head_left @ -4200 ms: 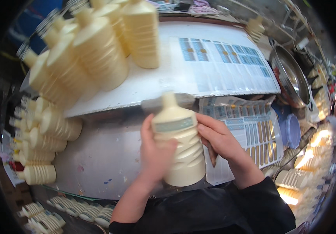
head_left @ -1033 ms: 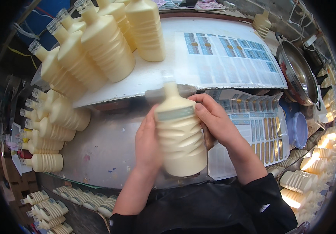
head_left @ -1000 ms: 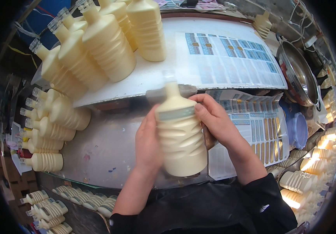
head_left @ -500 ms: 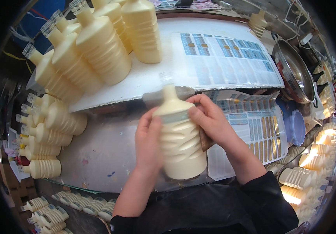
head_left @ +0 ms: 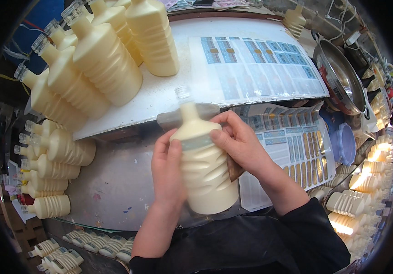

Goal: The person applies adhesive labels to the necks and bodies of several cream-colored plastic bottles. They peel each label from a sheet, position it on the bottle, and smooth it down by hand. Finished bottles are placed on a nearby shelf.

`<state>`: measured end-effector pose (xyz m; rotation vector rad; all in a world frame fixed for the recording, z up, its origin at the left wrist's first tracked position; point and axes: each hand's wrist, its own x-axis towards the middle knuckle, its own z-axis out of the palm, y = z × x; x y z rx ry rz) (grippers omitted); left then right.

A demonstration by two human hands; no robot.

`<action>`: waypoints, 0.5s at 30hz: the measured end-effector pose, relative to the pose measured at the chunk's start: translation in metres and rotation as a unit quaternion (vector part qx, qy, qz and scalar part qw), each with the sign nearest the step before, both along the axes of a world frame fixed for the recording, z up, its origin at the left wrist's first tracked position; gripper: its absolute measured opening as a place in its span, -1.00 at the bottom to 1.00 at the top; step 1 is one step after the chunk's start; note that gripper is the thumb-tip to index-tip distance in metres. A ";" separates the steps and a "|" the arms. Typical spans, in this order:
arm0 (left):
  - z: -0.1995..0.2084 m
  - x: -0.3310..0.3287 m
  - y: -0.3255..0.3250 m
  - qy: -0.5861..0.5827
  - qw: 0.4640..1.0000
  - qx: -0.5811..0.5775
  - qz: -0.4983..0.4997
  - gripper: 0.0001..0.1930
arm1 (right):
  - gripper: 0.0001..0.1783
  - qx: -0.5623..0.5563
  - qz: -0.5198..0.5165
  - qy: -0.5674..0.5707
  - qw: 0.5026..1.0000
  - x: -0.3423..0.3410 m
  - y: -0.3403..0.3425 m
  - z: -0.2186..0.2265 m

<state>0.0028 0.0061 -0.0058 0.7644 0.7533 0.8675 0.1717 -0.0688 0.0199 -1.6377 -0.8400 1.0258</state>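
Observation:
A cream plastic bottle (head_left: 209, 185) with ribbed sides and a clear threaded neck stands upright between my hands, tilted slightly. Across its shoulder runs a pale blue-grey label band (head_left: 195, 142). My left hand (head_left: 165, 166) grips the bottle's left side, its thumb at the band's left end. On the right, my right hand (head_left: 236, 139) pinches the band's other end with thumb and fingers. A brown, flat, pointed piece (head_left: 235, 170) sticks out below my right palm, against the bottle; the rest of it is hidden. Behind the neck lies a grey pad (head_left: 168, 121).
Several unlabelled bottles (head_left: 107, 64) stand on the white board (head_left: 183, 84) at the back left; more lie (head_left: 52, 164) at the left. Label sheets (head_left: 269, 84) cover the board's right part. At the right are a metal pan (head_left: 342, 75), a lavender tub (head_left: 344, 144) and many bottles.
The view has shifted slightly, so the surroundings sit a little further left. Both hands keep their hold on the bottle, which looks sharper now.

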 end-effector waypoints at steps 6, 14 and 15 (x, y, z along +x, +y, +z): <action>-0.003 -0.001 0.000 -0.003 1.000 -0.001 0.005 -0.70 | -0.63 0.026 0.020 0.037 0.999 0.001 0.002 -0.002; -0.003 0.000 -0.001 0.027 0.999 0.023 0.003 -0.70 | -0.65 0.024 0.020 0.033 0.999 0.001 0.001 -0.004; -0.001 0.000 -0.001 0.031 0.999 0.024 0.002 -0.70 | -0.65 0.021 0.021 0.029 0.999 0.001 0.000 -0.003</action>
